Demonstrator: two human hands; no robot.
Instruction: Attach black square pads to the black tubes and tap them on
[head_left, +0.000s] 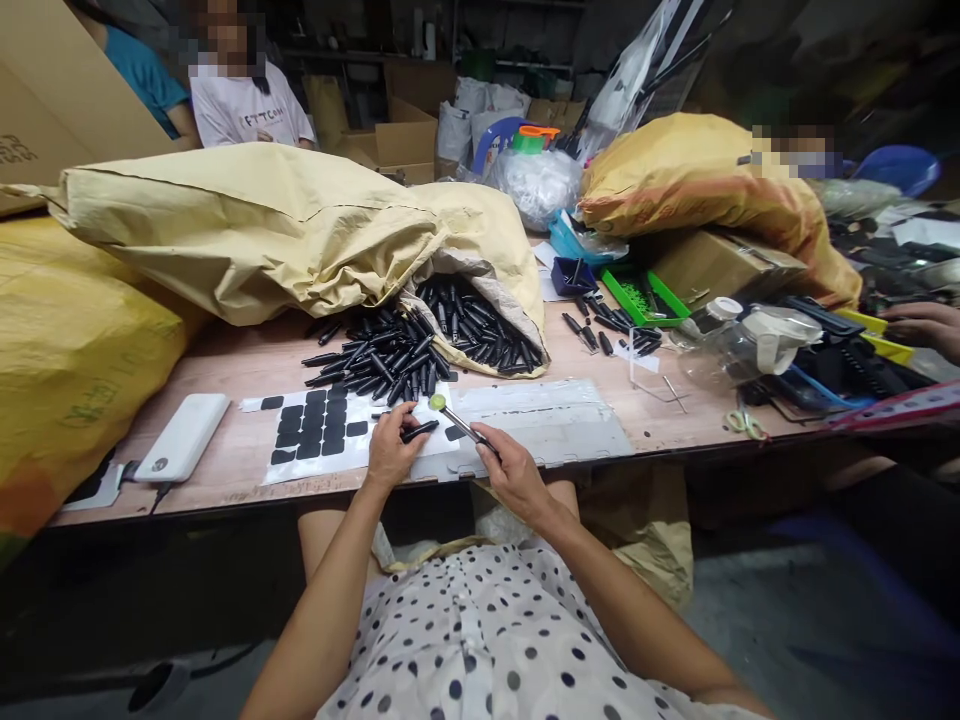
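My left hand (393, 448) is closed around a slim black pen-shaped piece (421, 430), which points to the right. In my right hand (516, 474) is a rod-like tool with a silver shaft (461, 424) and a round yellow-green end (437, 402); that end is just above the black piece, apart from it. Beneath both hands lie a white sheet (279, 474) with rows of black rounded squares (309, 425) and a grey-white board (555, 420). A heap of similar black pieces (382, 350) lies just beyond, spilling from an open paper sack (517, 260).
At left are a white power bank (184, 440) and a yellow sack (82, 340). To the right stand a green tray (679, 312), a clear plastic jug (712, 355), and scissors (746, 425). A person (247, 105) is across the table; another person's hand (926, 328) shows at far right.
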